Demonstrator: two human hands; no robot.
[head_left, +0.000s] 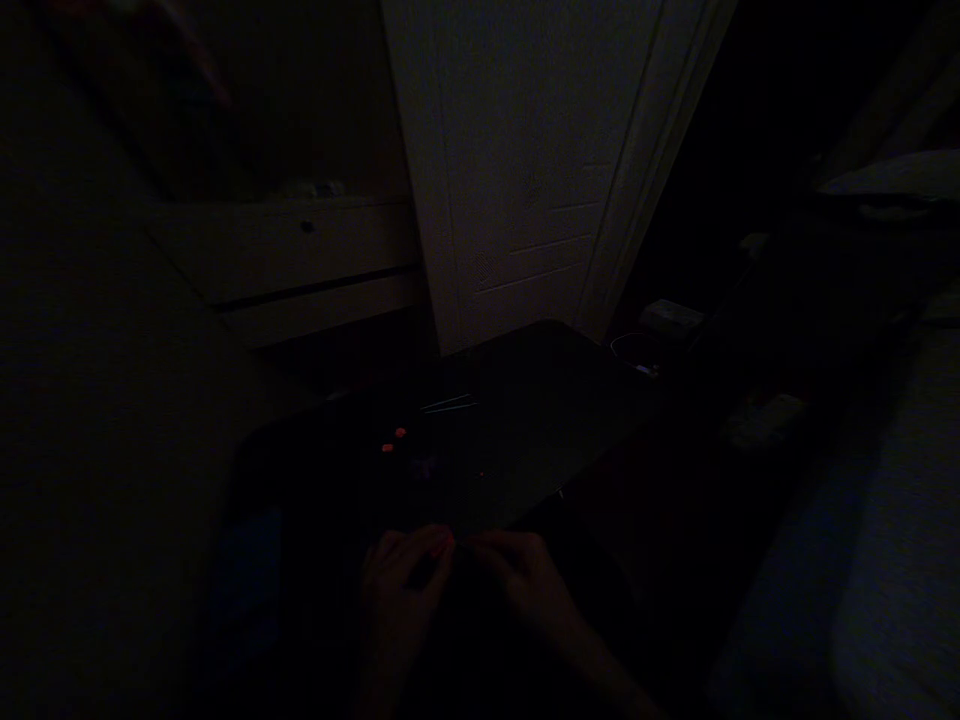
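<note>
The scene is very dark. My left hand [405, 570] is closed in a pinch on a small red piece [442, 543] at its fingertips; its exact kind is too dim to tell. Just to the right, my right hand [517, 570] has its fingers pressed together, pointing at the red piece. Whether anything sits between those fingers is hidden. Beyond the hands, on the dark table [555, 400], lie two small orange-red pieces [400, 433], a dim purple lump [424, 467] and a tiny orange speck [481, 474]. Two thin light sticks [450, 404] lie farther back.
A pale door [517, 180] stands behind the table. Drawers [300, 250] are at the back left. To the right are a pale box [673, 318] on the floor, a white cable [622, 342] and a light cloth-like surface [892, 560].
</note>
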